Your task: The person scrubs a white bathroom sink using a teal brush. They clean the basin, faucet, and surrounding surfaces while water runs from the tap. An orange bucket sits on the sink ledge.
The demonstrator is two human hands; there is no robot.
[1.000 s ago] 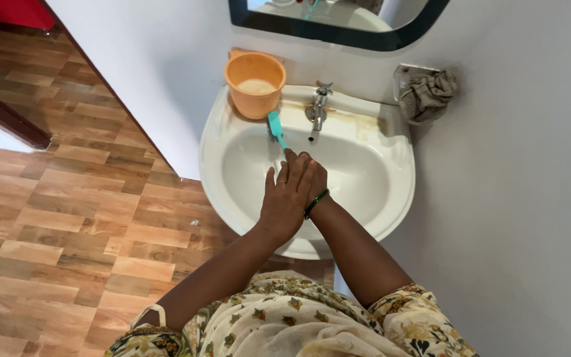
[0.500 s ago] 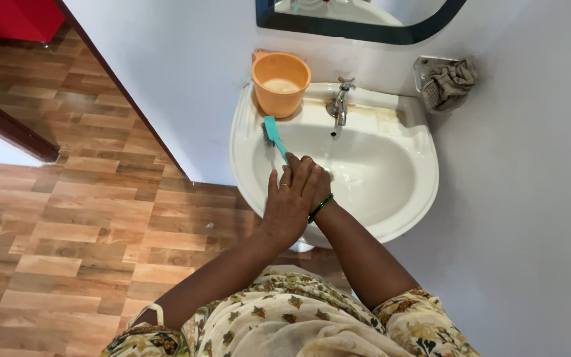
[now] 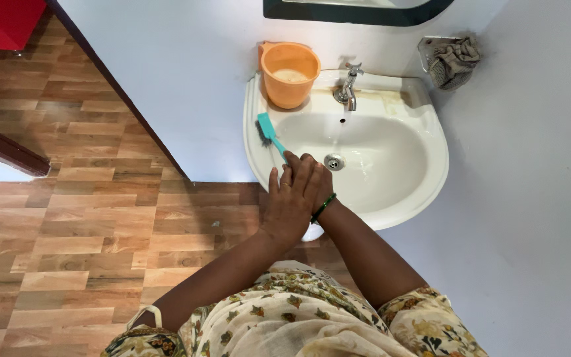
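Observation:
My two hands are stacked over the front left of a white wash basin (image 3: 431, 178). My left hand (image 3: 290, 201) lies flat on top with its fingers stretched out. Beneath it, my right hand (image 3: 322, 180) is mostly hidden, with a green bangle (image 3: 323, 207) at the wrist. A teal brush (image 3: 267, 129) sticks out from under the hands, with its handle in my right hand. Its bristled head rests on the basin's left rim.
An orange mug (image 3: 290, 86) stands on the basin's back left corner, beside a metal tap (image 3: 347, 89). The drain (image 3: 333, 161) sits just past my fingers. A grey cloth (image 3: 454, 61) fills a wall holder at right. Above hangs a mirror (image 3: 358, 10). Wooden floor (image 3: 87, 218) lies at left.
The brush head has slid from the basin's back, near the mug, forward along the left rim. My hands have drawn back toward the front rim with it, still stacked.

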